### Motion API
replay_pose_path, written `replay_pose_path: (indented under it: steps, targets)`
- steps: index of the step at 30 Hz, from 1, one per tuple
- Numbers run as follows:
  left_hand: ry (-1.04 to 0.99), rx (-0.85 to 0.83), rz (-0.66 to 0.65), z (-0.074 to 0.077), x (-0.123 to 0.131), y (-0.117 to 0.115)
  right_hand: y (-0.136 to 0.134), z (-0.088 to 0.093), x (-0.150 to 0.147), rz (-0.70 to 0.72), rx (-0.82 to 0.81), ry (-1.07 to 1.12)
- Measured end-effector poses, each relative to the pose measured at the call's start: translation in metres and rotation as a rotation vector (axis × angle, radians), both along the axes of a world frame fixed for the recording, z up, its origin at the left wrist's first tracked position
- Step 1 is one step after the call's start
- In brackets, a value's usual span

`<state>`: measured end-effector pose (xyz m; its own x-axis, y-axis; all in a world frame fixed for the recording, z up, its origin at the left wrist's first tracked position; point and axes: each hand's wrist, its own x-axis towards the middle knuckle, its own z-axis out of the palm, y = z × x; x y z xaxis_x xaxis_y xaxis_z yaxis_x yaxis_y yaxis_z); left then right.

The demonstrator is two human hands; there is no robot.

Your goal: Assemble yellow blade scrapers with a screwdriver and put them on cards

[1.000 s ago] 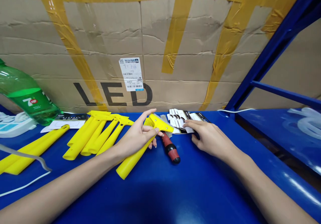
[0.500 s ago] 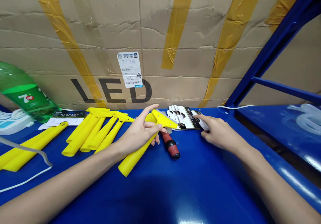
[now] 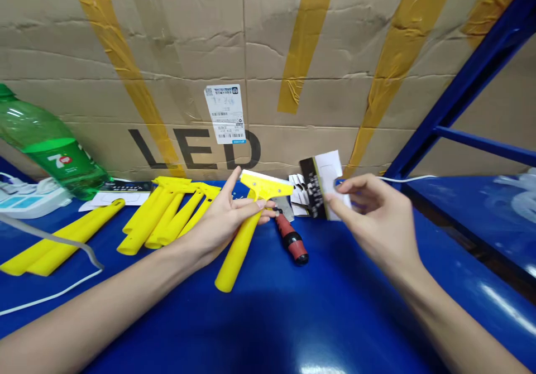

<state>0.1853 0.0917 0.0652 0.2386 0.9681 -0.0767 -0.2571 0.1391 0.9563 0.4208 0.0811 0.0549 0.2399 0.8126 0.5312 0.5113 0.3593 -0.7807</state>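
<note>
Little room between scraper (image 3: 239,247) and card (image 3: 322,186)

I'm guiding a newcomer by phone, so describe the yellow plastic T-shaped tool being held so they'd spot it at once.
Find the big brown cardboard box marked LED behind the glossy blue tabletop. In front of it, the left hand grips the yellow plastic T-shaped tool near its head. The other yellow plastic tools lie on the tabletop; only this one is held.

There are two hands (image 3: 234,216) (image 3: 379,215), one held scraper (image 3: 246,237), one screwdriver (image 3: 290,237), one bottle (image 3: 52,148).
</note>
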Motion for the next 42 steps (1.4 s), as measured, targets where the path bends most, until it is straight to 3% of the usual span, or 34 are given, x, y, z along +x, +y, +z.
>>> replay_pose_path:
  steps: [3, 7, 9, 14, 19, 24, 32, 42]
  targets:
    - [-0.121, -0.125, 0.067, 0.008, -0.015, -0.004, -0.007, 0.000, -0.025, 0.318, -0.306, 0.421]
    - [-0.155, -0.156, 0.128, 0.016, -0.039, -0.010, -0.005, 0.007, -0.044, 0.557, -0.601, 0.618]
    - [-0.165, -0.121, 0.144, 0.018, -0.048, -0.012, 0.000, 0.011, -0.051, 0.611, -0.656, 0.600]
    - [-0.216, -0.050, 0.162, 0.012, -0.056, -0.016, 0.005, 0.009, -0.073, 0.660, -0.580, 0.428]
    - [-0.185, -0.132, 0.188, 0.003, -0.050, -0.019, -0.006, -0.001, -0.081, 0.834, -0.575, 0.187]
    - [-0.151, -0.131, 0.221, 0.003, -0.048, -0.021, -0.009, 0.001, -0.074, 0.812, -0.529, 0.060]
    - [-0.151, -0.059, 0.297, 0.010, -0.062, -0.015, 0.000, -0.005, -0.053, 0.501, -0.371, 0.130]
    - [-0.327, 0.020, 0.470, 0.016, -0.060, -0.011, -0.010, -0.006, -0.070, 0.687, -0.404, 0.197]
